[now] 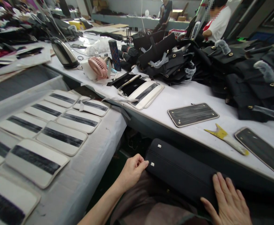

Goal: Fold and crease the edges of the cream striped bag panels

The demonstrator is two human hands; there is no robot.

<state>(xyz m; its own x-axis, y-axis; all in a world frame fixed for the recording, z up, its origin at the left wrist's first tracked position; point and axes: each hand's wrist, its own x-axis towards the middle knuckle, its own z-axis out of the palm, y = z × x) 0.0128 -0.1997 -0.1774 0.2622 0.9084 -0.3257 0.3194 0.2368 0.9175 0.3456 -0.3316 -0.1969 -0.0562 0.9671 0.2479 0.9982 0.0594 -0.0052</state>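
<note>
A black bag [179,168] rests on my lap below the table edge, bottom side up, with small white metal feet showing. My left hand [133,170] is curled at the bag's left end, fingertips pinched against its edge beside a white foot. My right hand [228,203] lies flat on the bag's right end with fingers stretched out and together.
On the white table [174,100] lie a dark base panel [193,114], a second panel [263,151], a yellow-tipped scraper [226,139] and stacked black bags [240,72]. Left, a cloth-covered surface carries several white panels with black stripes [62,137]. A pink fan [98,67], a kettle and a person in white sit farther back.
</note>
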